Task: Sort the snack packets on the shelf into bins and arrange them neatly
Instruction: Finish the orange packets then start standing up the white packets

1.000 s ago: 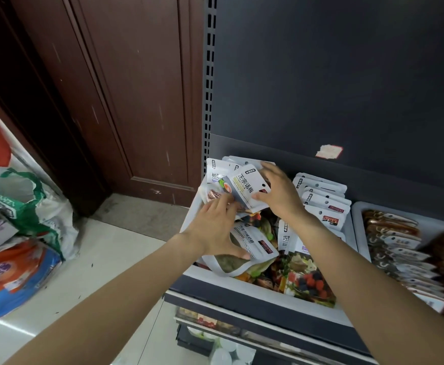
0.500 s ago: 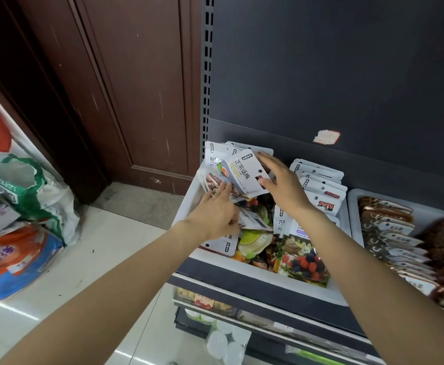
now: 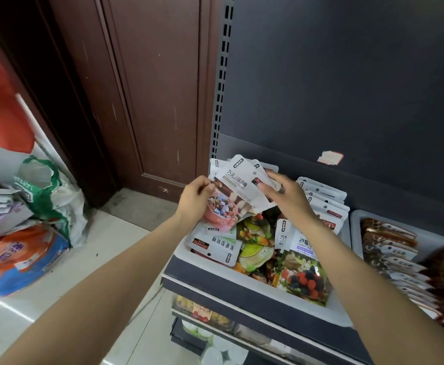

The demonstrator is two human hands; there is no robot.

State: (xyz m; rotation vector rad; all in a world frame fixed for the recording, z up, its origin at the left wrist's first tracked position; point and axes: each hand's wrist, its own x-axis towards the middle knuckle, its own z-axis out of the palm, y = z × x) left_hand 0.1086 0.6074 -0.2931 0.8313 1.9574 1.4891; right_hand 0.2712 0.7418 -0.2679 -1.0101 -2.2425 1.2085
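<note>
Your left hand (image 3: 195, 196) pinches the left edge of a white snack packet (image 3: 238, 196) showing coloured candy in a pink cup, while your right hand (image 3: 286, 197) grips its right side, holding it above the back-left corner of the white bin (image 3: 289, 305) on the shelf (image 3: 242, 291). Its black Chinese heading reads roughly 巧克力味; the rest is blurred. Below lie jumbled packets: an upside-down white one (image 3: 217, 245) beside a berry packet (image 3: 304, 272) with a rabbit, headed 树莓. Upright white packets (image 3: 326, 204) line the bin's back right. A neighbouring bin (image 3: 355, 219) holds brown packets (image 3: 389, 238).
</note>
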